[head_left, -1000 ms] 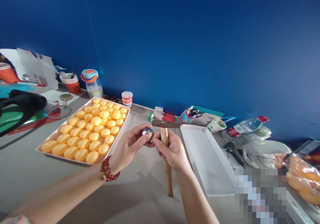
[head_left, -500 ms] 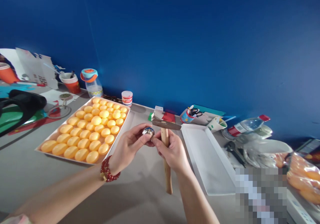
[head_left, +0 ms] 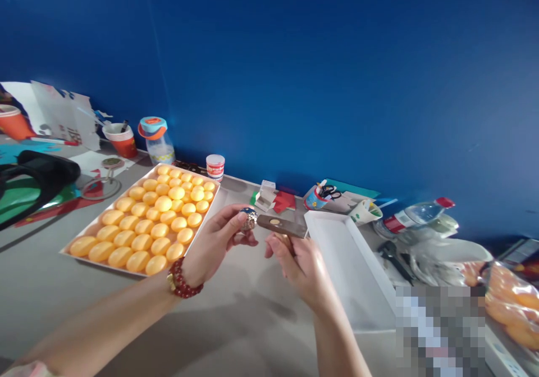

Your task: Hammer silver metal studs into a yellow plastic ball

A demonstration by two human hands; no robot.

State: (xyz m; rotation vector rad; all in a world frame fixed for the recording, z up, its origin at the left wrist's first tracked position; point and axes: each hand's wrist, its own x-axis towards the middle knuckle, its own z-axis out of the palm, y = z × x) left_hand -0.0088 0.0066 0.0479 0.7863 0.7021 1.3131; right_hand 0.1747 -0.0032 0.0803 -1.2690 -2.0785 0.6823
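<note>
Between the thumb and fingers of my left hand (head_left: pixel 219 234) is a small shiny metal ball (head_left: pixel 249 218), its surface patterned or pitted. My right hand (head_left: pixel 301 259) grips a hammer (head_left: pixel 283 225) by its wooden handle, close under the head; most of the handle is hidden behind the hand. The hammer head lies level, one end right beside the ball; I cannot tell whether they touch. Left of my hands is a shallow box (head_left: pixel 191 248) filled with rows of orange balls (head_left: pixel 144 227). To the right lies a white tray (head_left: pixel 351 270).
Behind my hands are a small white carton (head_left: pixel 266 194), red paper (head_left: pixel 284 201) and a cup with scissors (head_left: pixel 316 196). A plastic bottle (head_left: pixel 416 214) leans at the right, near bagged orange balls (head_left: pixel 514 304). Left are a clear jug (head_left: pixel 156 144) and paper cups (head_left: pixel 120 140).
The right hand has tilted the hammer, so its handle points away from view and the top of the head shows. The left fingers have turned the metal ball and its lower fingers have opened out.
</note>
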